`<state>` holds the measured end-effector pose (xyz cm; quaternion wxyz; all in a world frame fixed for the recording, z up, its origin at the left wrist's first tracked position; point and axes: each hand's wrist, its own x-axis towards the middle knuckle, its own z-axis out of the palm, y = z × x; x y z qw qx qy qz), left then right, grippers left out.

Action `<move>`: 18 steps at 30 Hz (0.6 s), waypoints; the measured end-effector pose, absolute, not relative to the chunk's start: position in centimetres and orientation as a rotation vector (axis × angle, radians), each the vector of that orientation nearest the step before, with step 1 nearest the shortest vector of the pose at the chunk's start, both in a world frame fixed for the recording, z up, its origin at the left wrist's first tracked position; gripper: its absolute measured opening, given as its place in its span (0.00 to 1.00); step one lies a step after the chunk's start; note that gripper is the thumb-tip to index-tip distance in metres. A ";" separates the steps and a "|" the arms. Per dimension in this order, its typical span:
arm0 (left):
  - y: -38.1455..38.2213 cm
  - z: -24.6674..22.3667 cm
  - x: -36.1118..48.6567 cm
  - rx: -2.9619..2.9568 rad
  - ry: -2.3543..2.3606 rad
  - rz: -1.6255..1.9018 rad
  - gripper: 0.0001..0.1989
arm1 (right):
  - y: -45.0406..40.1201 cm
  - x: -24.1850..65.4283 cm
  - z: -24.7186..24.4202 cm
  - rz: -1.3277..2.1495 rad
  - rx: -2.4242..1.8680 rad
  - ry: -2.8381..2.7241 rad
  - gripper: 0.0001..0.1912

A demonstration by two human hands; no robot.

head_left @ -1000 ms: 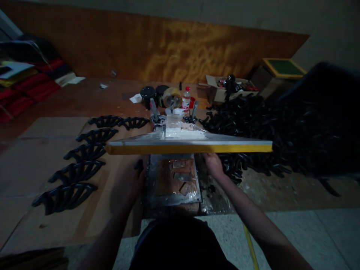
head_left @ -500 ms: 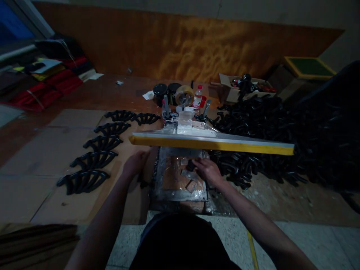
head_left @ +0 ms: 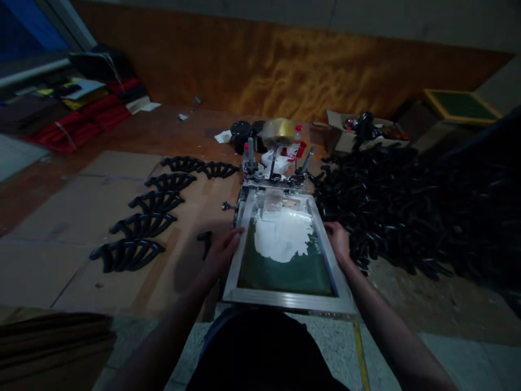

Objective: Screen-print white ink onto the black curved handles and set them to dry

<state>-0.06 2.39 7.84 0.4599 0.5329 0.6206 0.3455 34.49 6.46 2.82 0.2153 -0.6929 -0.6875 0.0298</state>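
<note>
A screen printing frame with a metal rim and green mesh lies lowered in front of me, white ink spread over its upper half. A squeegee rests at the ink's far edge. My left hand is closed on the frame's left side, and my right hand grips the right side, its fingertips partly hidden. Just left of my left hand, a single black curved handle piece lies on the cardboard. The bed beneath the frame is hidden.
Fanned rows of black pieces lie on the cardboard to the left. A large heap of black pieces covers the right. Behind the clamp stand a tape roll, a bottle and dark jars. A carton sits back right.
The raised screen frame has swung down flat over the bed. My right hand has left the small black piece on the bed, and both hands now hold the frame's sides.
</note>
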 end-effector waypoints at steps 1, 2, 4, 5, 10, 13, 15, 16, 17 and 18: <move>1.9 6.3 0.1 1.264 1.534 0.810 0.27 | 7.2 34.7 3.5 0.049 -1.926 -1.852 0.20; 1.6 4.8 0.2 1.228 1.532 0.775 0.31 | 8.1 34.3 4.2 0.022 -1.893 -1.834 0.19; 1.6 2.2 0.5 1.201 1.536 0.734 0.36 | 9.8 31.6 5.7 -0.001 -1.759 -1.922 0.26; 1.7 1.2 0.6 1.206 1.537 0.728 0.36 | 10.5 29.8 6.5 0.006 -1.687 -2.023 0.32; 2.4 -1.1 0.3 1.253 1.497 0.720 0.34 | 11.1 22.9 7.6 0.262 -1.638 -2.532 0.14; 2.4 -1.2 0.1 1.243 1.485 0.720 0.34 | 8.6 23.3 6.6 0.363 -1.444 -2.762 0.07; 2.3 -1.4 0.1 1.217 1.497 0.718 0.34 | 6.8 24.7 6.3 0.382 -1.166 -2.881 0.09; 2.3 -1.4 0.1 1.208 1.504 0.717 0.34 | 6.3 25.3 6.4 0.404 -1.037 -2.919 0.09; 2.3 -1.5 0.1 1.202 1.510 0.716 0.34 | 6.0 25.7 6.6 0.435 -0.946 -2.941 0.09; 2.2 -1.6 0.1 1.199 1.510 0.718 0.33 | 5.9 25.9 6.7 0.461 -0.900 -2.946 0.08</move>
